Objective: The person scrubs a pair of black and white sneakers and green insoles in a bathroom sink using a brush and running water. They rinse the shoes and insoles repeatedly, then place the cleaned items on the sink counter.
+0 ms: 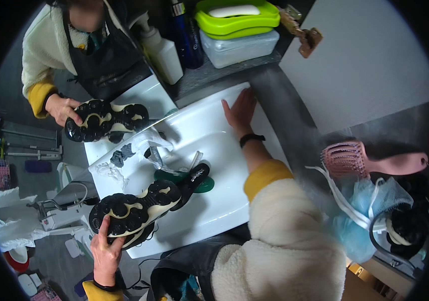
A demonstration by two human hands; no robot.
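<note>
A black shoe with a black-and-cream sole [135, 209] is in my left hand [105, 248], sole up, over the left part of a white sink [229, 199]. My right hand [241, 107] rests with its fingers spread on the sink's far right rim and holds nothing. Beyond the shoe's toe or heel end, a black-handled brush [195, 177] lies in the basin over a green object [205, 185]. The faucet [156, 156] stands at the sink's back, partly under a white cloth. A mirror reflects the shoe and a hand.
Crumpled white tissue [111, 173] and a grey rag [122, 155] lie on the back rim. A pump bottle [163, 56], a blue bottle [193, 45] and a green soap dish [237, 28] over a plastic box stand behind. Rightward are a pink hairbrush [391, 161] and blue mesh sponge [357, 225].
</note>
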